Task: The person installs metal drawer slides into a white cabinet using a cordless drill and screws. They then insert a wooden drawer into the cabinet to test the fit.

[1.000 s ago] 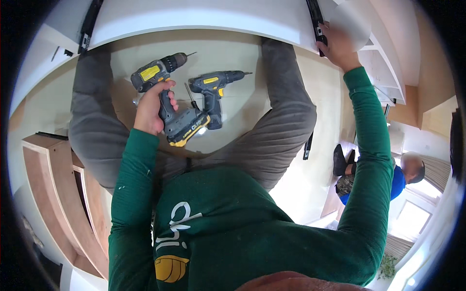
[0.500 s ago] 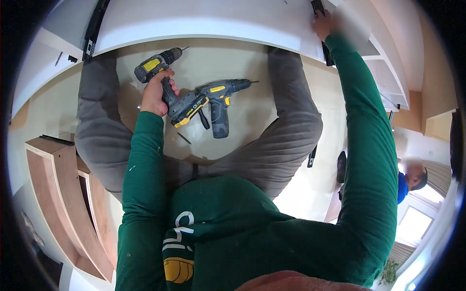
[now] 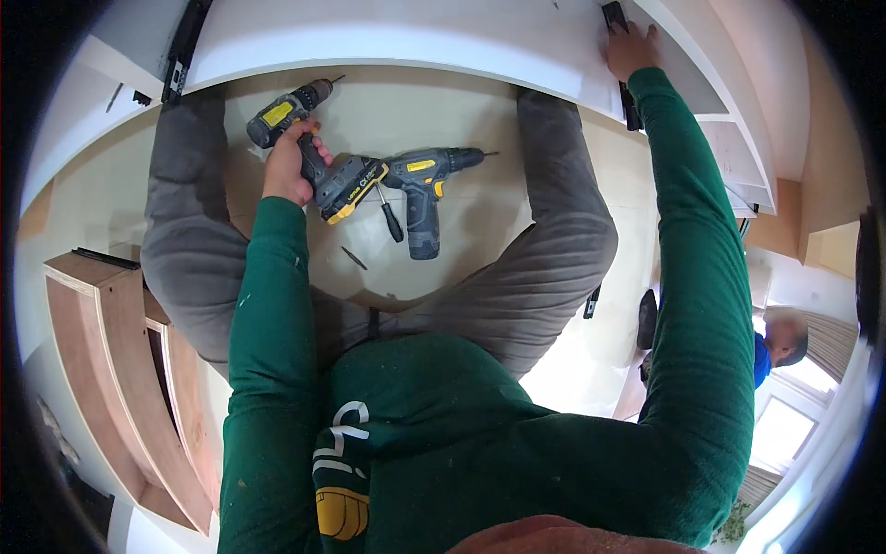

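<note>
My left hand (image 3: pixel 293 164) is wrapped around the handle of a grey and black cordless drill (image 3: pixel 278 113) with yellow markings. Its bit points up and right, and its battery end is beside a second cordless drill (image 3: pixel 423 208) lying on the floor. Next to the battery lies a screwdriver (image 3: pixel 393 222) with a black handle. A small dark bit (image 3: pixel 353 258) rests on the floor nearer me. At the upper right, my right hand (image 3: pixel 633 50) lies with fingers apart against a black drawer slide (image 3: pixel 631 106) on the inner side of a white cabinet.
The white cabinet's bottom panel (image 3: pixel 388 42) spans the far side, above my legs. Another black slide (image 3: pixel 185 51) is on its left side. Wooden drawer boxes (image 3: pixel 115 351) stand at my left. Another person (image 3: pixel 784 337) is at the far right. A black slide piece (image 3: pixel 592 302) lies beside my right knee.
The drill in my left hand has shifted slightly up and left, showing more of the screwdriver. My right hand has moved a little right and down, its fingers now more spread along the slide.
</note>
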`<state>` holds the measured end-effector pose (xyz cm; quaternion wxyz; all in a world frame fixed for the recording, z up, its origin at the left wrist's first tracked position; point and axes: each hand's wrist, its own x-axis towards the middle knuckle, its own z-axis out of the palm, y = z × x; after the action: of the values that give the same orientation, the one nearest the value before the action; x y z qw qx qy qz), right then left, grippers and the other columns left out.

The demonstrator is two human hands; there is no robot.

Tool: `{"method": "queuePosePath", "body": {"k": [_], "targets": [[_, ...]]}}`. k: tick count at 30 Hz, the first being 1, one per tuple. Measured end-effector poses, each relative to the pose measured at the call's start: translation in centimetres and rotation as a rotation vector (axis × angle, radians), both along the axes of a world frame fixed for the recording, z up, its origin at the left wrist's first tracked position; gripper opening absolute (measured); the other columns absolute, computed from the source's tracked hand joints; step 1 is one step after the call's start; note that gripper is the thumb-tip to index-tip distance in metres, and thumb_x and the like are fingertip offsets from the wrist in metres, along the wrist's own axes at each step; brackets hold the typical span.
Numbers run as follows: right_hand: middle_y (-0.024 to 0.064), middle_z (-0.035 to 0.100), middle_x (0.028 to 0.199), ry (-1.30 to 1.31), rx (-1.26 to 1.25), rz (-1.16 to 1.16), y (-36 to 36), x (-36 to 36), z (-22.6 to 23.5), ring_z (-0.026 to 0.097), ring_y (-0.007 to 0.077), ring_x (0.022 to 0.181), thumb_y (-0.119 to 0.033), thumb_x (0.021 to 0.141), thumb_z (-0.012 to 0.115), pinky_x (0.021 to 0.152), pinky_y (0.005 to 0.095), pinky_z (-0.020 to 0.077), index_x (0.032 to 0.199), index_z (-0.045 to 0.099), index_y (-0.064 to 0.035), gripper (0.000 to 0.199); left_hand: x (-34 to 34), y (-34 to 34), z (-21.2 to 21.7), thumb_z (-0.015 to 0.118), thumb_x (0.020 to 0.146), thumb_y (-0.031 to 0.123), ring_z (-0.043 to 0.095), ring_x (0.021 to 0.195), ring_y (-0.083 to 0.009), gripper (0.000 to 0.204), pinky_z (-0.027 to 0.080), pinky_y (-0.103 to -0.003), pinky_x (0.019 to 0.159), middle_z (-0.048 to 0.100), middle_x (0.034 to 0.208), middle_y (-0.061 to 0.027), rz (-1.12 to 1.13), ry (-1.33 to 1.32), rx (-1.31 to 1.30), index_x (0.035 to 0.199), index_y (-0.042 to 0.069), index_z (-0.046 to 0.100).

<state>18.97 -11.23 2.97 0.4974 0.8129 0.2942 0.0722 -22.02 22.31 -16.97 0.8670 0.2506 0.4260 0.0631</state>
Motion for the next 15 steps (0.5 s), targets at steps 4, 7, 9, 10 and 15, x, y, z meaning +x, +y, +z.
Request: {"method": "queuePosePath", "body": {"k": [4,7,9,10,15], "targets": [[0.0036,0.043,0.159,-0.018,0.076,0.109,-0.6,0.0,-0.1,0.037,0.0292,0.147,-0.028,0.092,0.066,0.113,0.0726,0.0304,0.144,0.056,-0.0158,0.054,0.4,0.6,-0.4,0.066,0.094,0.022,0.057,0.059,-0.017,0.014,0.052,-0.034,0.057,0.054,0.071,-0.0025,-0.03,0.0,0.002,0.099,0.009,0.065],[0.003,0.051,0.153,-0.009,0.284,0.231,-0.6,-0.2,-0.2,0.044,0.0296,0.142,-0.028,0.09,0.069,0.111,0.0672,0.036,0.141,0.059,-0.017,0.052,0.4,1.0,-0.8,0.066,0.094,0.022,0.056,0.06,-0.0172,0.015,0.052,-0.034,0.057,0.054,0.071,-0.0021,-0.059,-0.019,0.011,0.098,0.008,0.065],[0.0028,0.06,0.141,0.066,0.478,0.259,0.9,-0.2,-0.4,0.053,0.0288,0.132,-0.027,0.091,0.07,0.108,0.0587,0.0419,0.136,0.063,-0.0152,0.047,0.2,1.6,-0.9,0.065,0.094,0.023,0.056,0.06,-0.0177,0.015,0.052,-0.035,0.057,0.054,0.07,-0.0022,-0.077,-0.025,0.009,0.097,0.008,0.065],[0.0028,0.065,0.133,0.132,0.586,0.243,1.8,0.4,-0.6,0.058,0.0276,0.125,-0.026,0.091,0.071,0.105,0.0531,0.0454,0.133,0.066,-0.0134,0.043,0.3,1.9,-1.2,0.065,0.094,0.023,0.056,0.06,-0.0181,0.016,0.052,-0.035,0.058,0.054,0.07,-0.0025,-0.093,-0.028,0.001,0.096,0.007,0.065],[0.0171,0.071,0.115,0.145,0.92,0.213,5.6,2.6,-4.9,0.064,0.0376,0.11,-0.028,0.092,0.056,0.097,0.0492,0.0494,0.108,0.074,-0.0044,0.034,0.3,2.8,-1.5,0.065,0.095,0.022,0.058,0.061,-0.0204,0.017,0.053,-0.036,0.059,0.059,0.071,-0.0053,-0.181,-0.016,0.021,0.094,0.005,0.062]]}}
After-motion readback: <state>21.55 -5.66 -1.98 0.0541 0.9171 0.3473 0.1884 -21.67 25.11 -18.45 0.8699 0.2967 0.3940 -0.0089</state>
